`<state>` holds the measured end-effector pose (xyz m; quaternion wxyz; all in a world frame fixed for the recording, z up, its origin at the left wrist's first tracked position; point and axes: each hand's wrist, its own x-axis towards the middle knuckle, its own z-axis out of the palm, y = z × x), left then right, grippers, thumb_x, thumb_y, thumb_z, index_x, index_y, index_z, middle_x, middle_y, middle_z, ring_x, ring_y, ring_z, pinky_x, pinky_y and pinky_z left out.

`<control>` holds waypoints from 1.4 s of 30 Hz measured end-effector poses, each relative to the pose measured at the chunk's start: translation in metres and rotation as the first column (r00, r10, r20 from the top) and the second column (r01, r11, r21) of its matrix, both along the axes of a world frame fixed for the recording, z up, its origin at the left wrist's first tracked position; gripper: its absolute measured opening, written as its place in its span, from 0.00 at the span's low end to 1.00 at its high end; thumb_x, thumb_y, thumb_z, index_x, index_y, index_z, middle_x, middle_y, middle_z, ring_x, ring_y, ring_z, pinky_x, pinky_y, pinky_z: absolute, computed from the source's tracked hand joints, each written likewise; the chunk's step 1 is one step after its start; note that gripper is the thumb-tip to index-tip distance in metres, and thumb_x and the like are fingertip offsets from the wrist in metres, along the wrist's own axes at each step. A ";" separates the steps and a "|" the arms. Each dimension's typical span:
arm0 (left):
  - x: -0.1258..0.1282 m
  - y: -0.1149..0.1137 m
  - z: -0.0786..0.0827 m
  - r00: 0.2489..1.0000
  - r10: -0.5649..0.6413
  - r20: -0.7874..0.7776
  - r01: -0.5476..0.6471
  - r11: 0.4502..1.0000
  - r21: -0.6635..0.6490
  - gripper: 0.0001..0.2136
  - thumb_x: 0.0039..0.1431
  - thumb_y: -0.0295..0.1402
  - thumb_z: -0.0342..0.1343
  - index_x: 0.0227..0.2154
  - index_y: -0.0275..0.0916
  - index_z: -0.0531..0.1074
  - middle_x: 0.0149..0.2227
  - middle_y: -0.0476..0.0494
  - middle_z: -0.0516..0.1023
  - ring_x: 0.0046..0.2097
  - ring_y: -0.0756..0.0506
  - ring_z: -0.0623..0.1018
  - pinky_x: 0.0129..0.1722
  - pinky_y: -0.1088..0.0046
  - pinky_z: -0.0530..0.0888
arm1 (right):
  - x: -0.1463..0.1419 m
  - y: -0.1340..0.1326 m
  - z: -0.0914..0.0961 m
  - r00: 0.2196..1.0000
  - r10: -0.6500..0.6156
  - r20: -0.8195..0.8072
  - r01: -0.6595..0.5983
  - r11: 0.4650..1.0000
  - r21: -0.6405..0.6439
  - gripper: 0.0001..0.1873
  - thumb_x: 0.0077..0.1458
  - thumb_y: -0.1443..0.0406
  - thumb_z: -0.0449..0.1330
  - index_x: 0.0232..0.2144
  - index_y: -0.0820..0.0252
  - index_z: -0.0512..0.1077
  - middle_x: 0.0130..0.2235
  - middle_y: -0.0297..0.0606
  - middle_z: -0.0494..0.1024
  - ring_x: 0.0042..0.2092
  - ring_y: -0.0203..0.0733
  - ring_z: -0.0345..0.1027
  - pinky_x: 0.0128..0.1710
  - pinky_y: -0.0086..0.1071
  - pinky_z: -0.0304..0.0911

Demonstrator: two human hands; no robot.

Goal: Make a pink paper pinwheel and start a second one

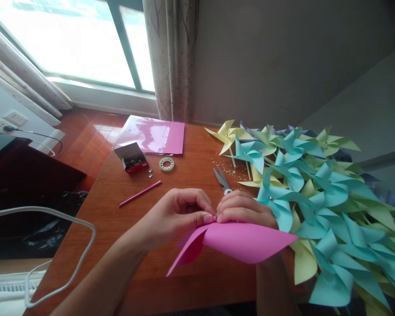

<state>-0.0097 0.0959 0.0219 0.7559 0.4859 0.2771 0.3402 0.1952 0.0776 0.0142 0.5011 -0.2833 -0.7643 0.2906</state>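
A pink paper pinwheel (240,241) is held over the near part of the table, its blades curling out to both sides. My left hand (176,215) is closed, with thumb and index fingertip pinching a small pink piece (214,218) at the pinwheel's top edge. From the right, my right hand (245,208) grips the pinwheel at the same spot, fingers curled over its upper edge; its thumb is hidden. Just beyond the right fingers lie scissors (222,179), blades apart, handles partly covered by that hand. A pink stick (140,194) rests on the table, left of my hands.
Finished turquoise (331,267), yellow (228,136) and green pinwheels pile up on the right. Toward the back are pink sheets in a clear sleeve (151,134), an open box of small metal pieces (133,160) and a tape roll (166,164). A white cable (85,224) loops at left.
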 end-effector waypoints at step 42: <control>0.001 0.000 0.003 1.000 0.014 0.023 -0.012 0.997 -0.083 0.05 0.53 0.30 0.68 0.31 0.34 0.80 0.31 0.46 0.77 0.34 0.50 0.73 0.33 0.77 0.68 | -0.002 0.000 -0.005 0.997 0.001 -0.071 -0.009 0.993 -0.117 0.05 0.62 0.60 0.63 0.38 0.52 0.78 0.34 0.37 0.78 0.38 0.45 0.74 0.41 0.42 0.72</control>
